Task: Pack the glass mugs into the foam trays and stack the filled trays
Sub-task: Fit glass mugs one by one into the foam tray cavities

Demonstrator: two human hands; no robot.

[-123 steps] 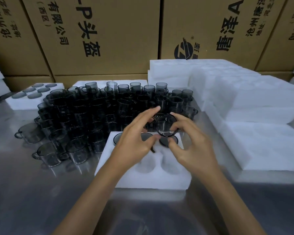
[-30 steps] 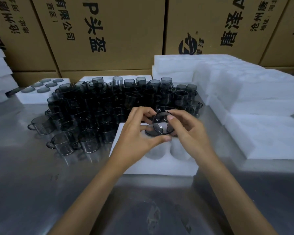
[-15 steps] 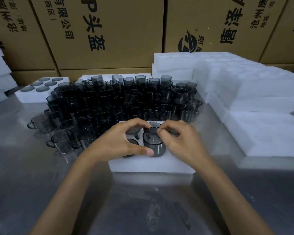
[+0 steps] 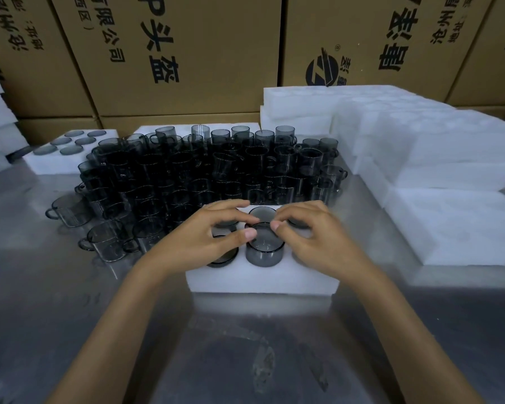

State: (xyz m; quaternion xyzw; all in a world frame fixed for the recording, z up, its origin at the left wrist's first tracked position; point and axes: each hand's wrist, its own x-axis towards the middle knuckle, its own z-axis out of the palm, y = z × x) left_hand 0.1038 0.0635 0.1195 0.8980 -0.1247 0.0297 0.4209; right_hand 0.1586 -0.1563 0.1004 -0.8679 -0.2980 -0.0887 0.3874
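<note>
pinching a glass mug (image 4: 264, 248) in the foam tray (image 4: 263, 279), both hands (image 4: 318, 243).

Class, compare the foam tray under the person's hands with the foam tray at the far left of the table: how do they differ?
The near foam tray lies under both hands, one mug standing proud of its pocket; the far-left foam tray lies untouched, its six mugs sunk flush. Both are white foam.

Smoke-grey glass, white foam, brown card

The mugs (image 4: 210, 170) are tinted a see-through smoky grey, as is the mug (image 4: 264, 247) in the white foam tray (image 4: 263, 279). The stacked trays (image 4: 435, 147) are plain white, the table (image 4: 70, 301) is dull silver-grey, and the cartons (image 4: 169, 53) are brown, printed with black characters and a round black logo.
</note>
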